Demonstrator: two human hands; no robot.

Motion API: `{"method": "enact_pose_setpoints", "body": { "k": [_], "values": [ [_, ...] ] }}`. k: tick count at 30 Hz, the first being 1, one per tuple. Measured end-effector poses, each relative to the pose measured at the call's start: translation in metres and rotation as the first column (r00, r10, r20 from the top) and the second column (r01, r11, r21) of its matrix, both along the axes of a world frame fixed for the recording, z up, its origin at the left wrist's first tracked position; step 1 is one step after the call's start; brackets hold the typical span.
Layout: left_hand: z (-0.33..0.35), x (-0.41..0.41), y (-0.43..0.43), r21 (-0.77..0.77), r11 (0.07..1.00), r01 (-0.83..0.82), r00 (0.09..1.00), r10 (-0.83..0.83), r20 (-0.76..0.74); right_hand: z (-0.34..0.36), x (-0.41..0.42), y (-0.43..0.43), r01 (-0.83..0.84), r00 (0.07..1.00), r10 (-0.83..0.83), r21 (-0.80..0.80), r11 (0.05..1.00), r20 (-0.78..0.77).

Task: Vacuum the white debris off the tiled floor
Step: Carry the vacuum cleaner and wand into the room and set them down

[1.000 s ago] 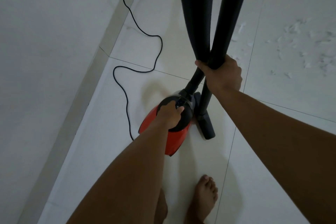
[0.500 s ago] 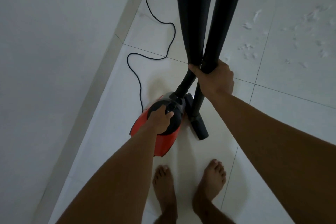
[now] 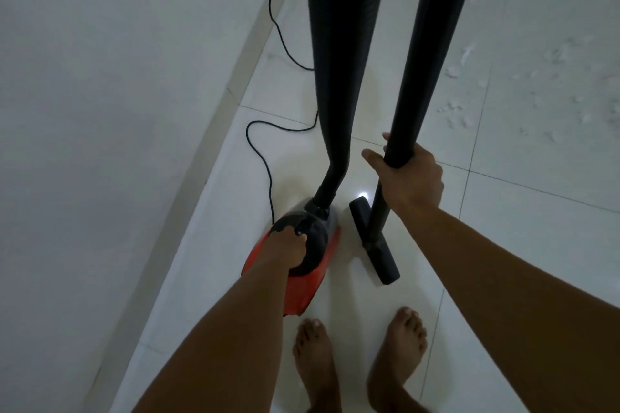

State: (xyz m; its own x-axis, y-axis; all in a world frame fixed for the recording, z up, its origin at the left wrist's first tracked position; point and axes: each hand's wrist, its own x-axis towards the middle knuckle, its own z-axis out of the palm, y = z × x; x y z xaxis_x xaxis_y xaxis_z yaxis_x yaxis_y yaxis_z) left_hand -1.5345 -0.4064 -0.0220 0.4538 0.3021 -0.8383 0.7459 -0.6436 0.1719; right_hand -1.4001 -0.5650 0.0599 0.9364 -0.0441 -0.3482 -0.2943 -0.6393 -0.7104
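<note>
0.5 s ago the right grip (image 3: pixel 411 178) bunched the hose (image 3: pixel 335 60) and the tube (image 3: pixel 422 77) together. Now it is closed round the tube alone, thumb sticking out, and the hose hangs free just to its left. The nozzle (image 3: pixel 375 245) has swung clear of the red vacuum (image 3: pixel 302 282), which the left grip (image 3: pixel 285 246) holds by its black top. The tube now looks free to start sweeping. The white debris (image 3: pixel 453 107) lies scattered on the floor (image 3: pixel 536 245), ahead and to the right, beyond the right grip and well apart from the nozzle.
</note>
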Motion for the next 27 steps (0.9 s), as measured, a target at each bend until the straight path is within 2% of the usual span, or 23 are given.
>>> {"method": "enact_pose_setpoints", "body": {
  "k": [2, 5, 7, 8, 9, 11, 14, 17, 20, 21, 23, 24, 25, 27],
  "values": [
    [0.030, 0.011, 0.000, -0.006, 1.000, -0.016, 1.000, 0.016, -0.010, 0.017, 0.002, -0.014, 0.014, 1.000, -0.014, 0.003, 1.000, -0.001],
    [0.099, 0.059, 0.002, -0.210, 0.974, -0.088, 0.969, 0.132, 0.207, 0.052, 0.009, -0.033, -0.010, 0.999, 0.010, 0.004, 1.000, -0.035],
    [0.165, 0.100, 0.003, -0.414, 0.884, -0.219, 0.839, 0.387, 0.383, 0.073, 0.010, -0.045, -0.029, 0.996, 0.031, 0.028, 0.999, -0.080],
    [0.202, 0.119, 0.004, -0.476, 0.846, -0.241, 0.785, 0.459, 0.417, 0.082, 0.009, -0.050, -0.043, 0.994, 0.046, 0.037, 0.998, -0.098],
    [0.238, 0.134, 0.004, -0.515, 0.830, -0.213, 0.765, 0.470, 0.441, 0.090, 0.008, -0.053, -0.060, 0.991, 0.064, 0.034, 0.998, -0.117],
    [0.290, 0.147, 0.006, -0.548, 0.830, -0.106, 0.791, 0.404, 0.459, 0.102, 0.007, -0.058, -0.091, 0.984, 0.094, 0.027, 0.995, -0.149],
    [0.339, 0.144, 0.009, -0.632, 0.775, 0.010, 0.863, 0.312, 0.396, 0.114, 0.012, -0.063, -0.111, 0.974, 0.120, 0.057, 0.992, -0.191],
    [0.375, 0.143, 0.011, -0.814, 0.575, -0.079, 0.861, 0.451, 0.235, 0.120, 0.016, -0.061, -0.123, 0.967, 0.141, 0.094, 0.988, -0.212],
    [0.398, 0.163, 0.002, -0.840, 0.539, -0.064, 0.939, 0.318, 0.132, 0.123, 0.008, -0.051, -0.143, 0.965, 0.165, 0.119, 0.983, -0.204],
    [0.401, 0.171, -0.002, -0.873, 0.483, -0.067, 0.958, 0.276, 0.079, 0.124, 0.005, -0.047, -0.157, 0.965, 0.179, 0.122, 0.980, -0.193],
    [0.411, 0.188, -0.012, -0.922, 0.345, -0.177, 0.958, 0.275, -0.080, 0.125, 0.001, -0.043, -0.168, 0.966, 0.189, 0.127, 0.978, -0.177],
    [0.417, 0.195, -0.018, -0.923, 0.317, -0.220, 0.950, 0.286, -0.128, 0.126, 0.001, -0.042, -0.160, 0.967, 0.182, 0.131, 0.978, -0.177],
    [0.423, 0.199, -0.023, -0.913, 0.315, -0.258, 0.942, 0.293, -0.165, 0.127, 0.003, -0.042, -0.146, 0.968, 0.169, 0.136, 0.980, -0.183],
    [0.434, 0.202, -0.037, -0.865, 0.428, -0.262, 0.945, 0.297, -0.139, 0.138, 0.007, -0.044, -0.139, 0.968, 0.163, 0.133, 0.981, -0.193]
  ]
}}
